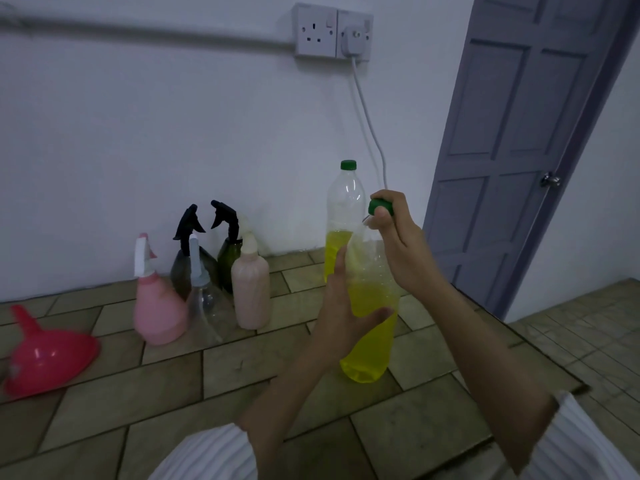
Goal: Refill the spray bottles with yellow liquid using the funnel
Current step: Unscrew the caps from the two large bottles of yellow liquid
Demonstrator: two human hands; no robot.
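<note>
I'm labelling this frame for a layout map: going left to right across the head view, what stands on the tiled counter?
Red funnel → pink spray bottle → clear spray bottle → beige bottle → yellow-liquid bottle, held by the left hand and right hand.

A tiled counter (pixel 225 368) filled the lower frame. At far left lay a red funnel (pixel 48 355) on its side. Mid-left stood five spray bottles (pixel 204 271) clustered together, and at centre a green-capped bottle (pixel 341 216) held yellow liquid.
</note>
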